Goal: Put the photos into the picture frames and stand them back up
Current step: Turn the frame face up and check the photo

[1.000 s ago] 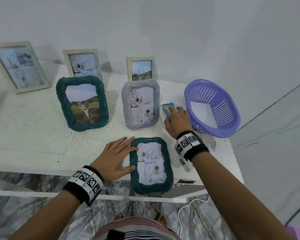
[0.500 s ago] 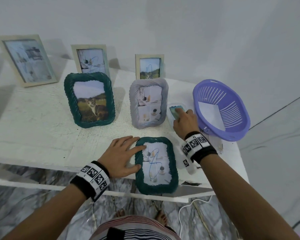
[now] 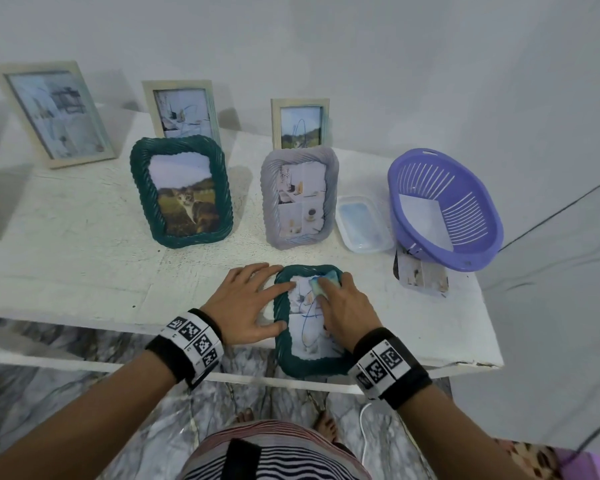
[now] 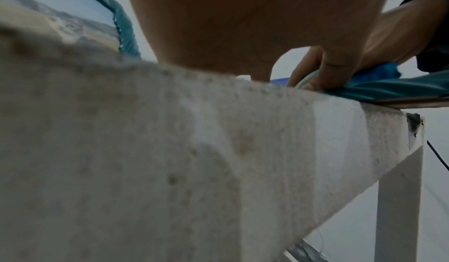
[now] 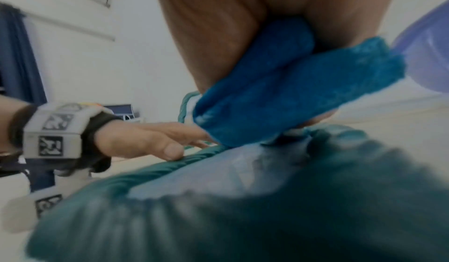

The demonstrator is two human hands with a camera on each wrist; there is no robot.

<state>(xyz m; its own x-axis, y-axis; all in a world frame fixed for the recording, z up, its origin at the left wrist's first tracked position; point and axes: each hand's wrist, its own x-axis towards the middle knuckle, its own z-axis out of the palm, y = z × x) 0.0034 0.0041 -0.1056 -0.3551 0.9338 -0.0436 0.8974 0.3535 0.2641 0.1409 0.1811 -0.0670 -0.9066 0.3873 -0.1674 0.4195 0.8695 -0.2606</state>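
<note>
A dark green frame [image 3: 284, 355] lies flat at the table's front edge with a photo in it. My left hand [image 3: 248, 303] rests with straight fingers on the frame's left rim [image 5: 155, 170]. My right hand [image 3: 340, 306] holds a blue cloth [image 3: 321, 284] [image 5: 279, 93] pressed on the upper part of the frame's glass. Behind stand a green frame with a cat photo [image 3: 182, 192] and a grey frame [image 3: 300, 197]. Further back, three pale wooden frames [image 3: 54, 114] lean at the wall.
A clear plastic tub [image 3: 362, 225] sits right of the grey frame. A purple basket [image 3: 444, 206] with paper in it stands at the right, with a small photo [image 3: 421, 275] in front of it. The table edge [image 3: 430, 362] runs just under my wrists.
My right hand took the blue cloth out of the clear tub and brought it back onto the lying frame's glass. My left hand stayed on the frame's left rim.
</note>
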